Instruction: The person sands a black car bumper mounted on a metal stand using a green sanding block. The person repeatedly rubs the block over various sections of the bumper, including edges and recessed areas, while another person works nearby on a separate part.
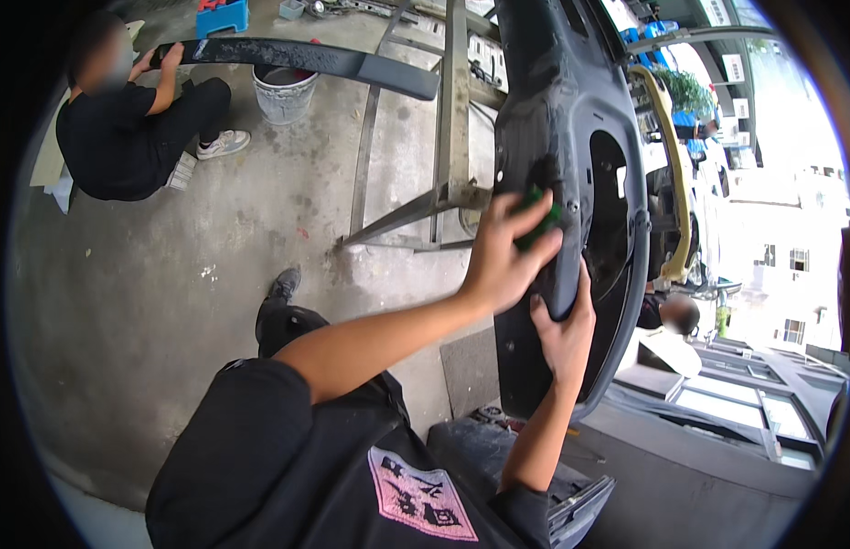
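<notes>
My left hand has its fingers curled round a small green pad, partly hidden by the fingers and slightly blurred. The pad rests against the surface of a large black car body panel, which stands lengthwise in front of me. Greyish, scuffed-looking patches show on the panel around and above the pad. Just below, my right hand grips a rounded ridge of the same panel, thumb on one side and fingers on the other. To the right of the ridge is a large oval opening in the panel.
A metal frame stand is beside the panel. At the left, a crouching person holds a long black strip over a grey bucket. A blue stool is behind. Another person is beyond the panel. Dark parts lie below.
</notes>
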The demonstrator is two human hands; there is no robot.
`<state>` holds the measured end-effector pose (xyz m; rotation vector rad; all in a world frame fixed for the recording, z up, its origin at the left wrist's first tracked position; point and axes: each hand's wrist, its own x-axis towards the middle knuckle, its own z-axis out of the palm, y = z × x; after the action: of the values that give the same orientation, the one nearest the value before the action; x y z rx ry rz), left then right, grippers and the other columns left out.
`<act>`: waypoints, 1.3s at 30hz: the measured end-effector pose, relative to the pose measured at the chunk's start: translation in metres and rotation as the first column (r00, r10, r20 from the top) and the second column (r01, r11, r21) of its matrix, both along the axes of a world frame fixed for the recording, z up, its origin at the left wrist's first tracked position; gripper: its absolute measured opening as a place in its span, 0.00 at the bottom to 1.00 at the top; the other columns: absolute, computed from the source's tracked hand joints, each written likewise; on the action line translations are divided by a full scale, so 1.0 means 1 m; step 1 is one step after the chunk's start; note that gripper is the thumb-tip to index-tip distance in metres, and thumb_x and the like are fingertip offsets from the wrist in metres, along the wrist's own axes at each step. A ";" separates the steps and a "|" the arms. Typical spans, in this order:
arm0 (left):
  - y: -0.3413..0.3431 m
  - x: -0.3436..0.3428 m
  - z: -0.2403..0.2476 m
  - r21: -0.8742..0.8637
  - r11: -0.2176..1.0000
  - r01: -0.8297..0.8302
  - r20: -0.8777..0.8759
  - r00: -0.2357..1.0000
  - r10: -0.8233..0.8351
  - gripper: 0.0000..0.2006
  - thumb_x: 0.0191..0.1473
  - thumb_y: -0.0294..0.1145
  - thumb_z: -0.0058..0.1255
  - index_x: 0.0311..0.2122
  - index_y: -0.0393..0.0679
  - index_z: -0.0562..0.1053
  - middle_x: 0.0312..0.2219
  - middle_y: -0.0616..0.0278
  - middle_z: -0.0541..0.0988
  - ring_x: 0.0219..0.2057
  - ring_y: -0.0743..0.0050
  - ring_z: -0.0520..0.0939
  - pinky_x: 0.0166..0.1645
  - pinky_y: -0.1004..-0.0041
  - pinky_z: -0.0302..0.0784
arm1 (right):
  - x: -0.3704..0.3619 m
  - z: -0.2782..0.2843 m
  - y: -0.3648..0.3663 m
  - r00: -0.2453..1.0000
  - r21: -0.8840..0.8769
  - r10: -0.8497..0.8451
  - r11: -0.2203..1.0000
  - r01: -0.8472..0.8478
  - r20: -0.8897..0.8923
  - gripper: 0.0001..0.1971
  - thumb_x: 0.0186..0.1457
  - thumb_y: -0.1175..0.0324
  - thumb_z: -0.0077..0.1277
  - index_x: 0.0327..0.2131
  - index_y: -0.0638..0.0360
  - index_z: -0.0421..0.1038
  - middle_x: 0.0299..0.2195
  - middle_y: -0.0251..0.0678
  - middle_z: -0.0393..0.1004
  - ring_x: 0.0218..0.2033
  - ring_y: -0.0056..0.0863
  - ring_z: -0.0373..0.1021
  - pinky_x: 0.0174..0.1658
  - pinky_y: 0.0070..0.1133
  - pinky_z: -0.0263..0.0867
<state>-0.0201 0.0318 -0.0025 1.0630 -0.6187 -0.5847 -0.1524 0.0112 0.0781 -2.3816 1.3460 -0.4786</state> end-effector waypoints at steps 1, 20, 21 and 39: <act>-0.013 0.012 0.004 -0.069 0.998 -0.011 -0.115 0.993 0.003 0.26 0.54 0.40 0.63 0.58 0.46 0.75 0.51 0.47 0.72 0.54 0.50 0.72 0.61 0.62 0.64 | 0.006 0.004 -0.001 1.000 0.028 -0.026 0.999 0.026 -0.007 0.40 0.44 0.68 0.62 0.63 0.66 0.61 0.52 0.56 0.73 0.51 0.49 0.74 0.54 0.33 0.68; 0.018 -0.014 -0.014 -0.022 1.000 0.015 0.162 0.987 -0.011 0.26 0.54 0.42 0.62 0.58 0.49 0.76 0.53 0.48 0.70 0.56 0.47 0.70 0.62 0.57 0.63 | -0.001 -0.002 -0.004 0.998 -0.035 0.052 0.998 -0.051 0.026 0.40 0.44 0.69 0.61 0.63 0.65 0.61 0.50 0.56 0.74 0.52 0.50 0.73 0.53 0.34 0.68; 0.031 -0.015 -0.014 -0.061 0.996 0.064 0.183 0.982 -0.052 0.26 0.54 0.42 0.62 0.58 0.49 0.76 0.54 0.48 0.69 0.56 0.47 0.70 0.62 0.56 0.62 | 0.000 -0.002 0.001 1.000 -0.024 0.018 1.000 -0.017 0.017 0.40 0.44 0.69 0.62 0.63 0.65 0.61 0.50 0.56 0.74 0.52 0.49 0.73 0.54 0.33 0.68; -0.012 0.086 0.003 -0.070 0.997 0.028 0.112 0.994 -0.020 0.23 0.60 0.33 0.57 0.61 0.46 0.73 0.52 0.62 0.73 0.50 0.75 0.75 0.53 0.77 0.71 | -0.010 -0.001 -0.001 0.989 0.050 0.053 0.997 -0.060 0.136 0.48 0.46 0.66 0.62 0.68 0.64 0.48 0.54 0.53 0.63 0.53 0.50 0.66 0.55 0.35 0.66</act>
<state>0.0657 0.0195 0.0009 1.0266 -0.7455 -0.5233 -0.1628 0.0097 0.0766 -2.2931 1.2140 -0.5692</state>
